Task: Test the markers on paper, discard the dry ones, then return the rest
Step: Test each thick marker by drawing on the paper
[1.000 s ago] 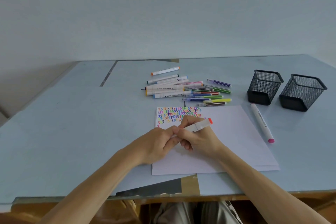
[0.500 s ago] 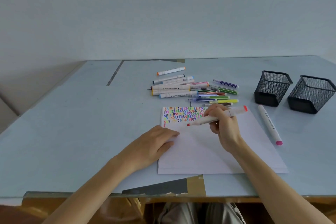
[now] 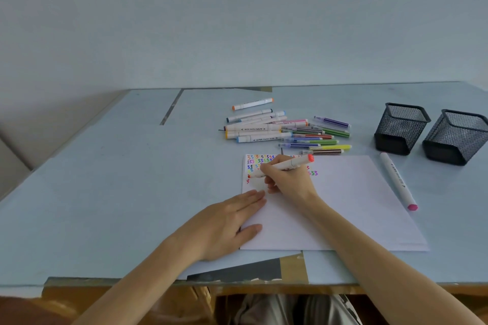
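The right hand (image 3: 287, 179) holds a red marker (image 3: 284, 165) with its fingers curled round it, and the tip is down on the paper (image 3: 343, 206) just past the fingers, next to rows of small coloured squiggles (image 3: 260, 162). A red mark shows there, so this marker seems to work. The left hand (image 3: 227, 224) lies flat with straight fingers on the near edge of the paper and keeps it from sliding. So the testing step is going on now. A pile of markers (image 3: 285, 132) lies on the counter (image 3: 105, 192) beyond the hands. One pink marker (image 3: 398, 182) lies alone to the right of the right hand, and two black mesh cups (image 3: 427, 134) stand past it. Next, I think the cap must go back on. I cannot see where the cap is.
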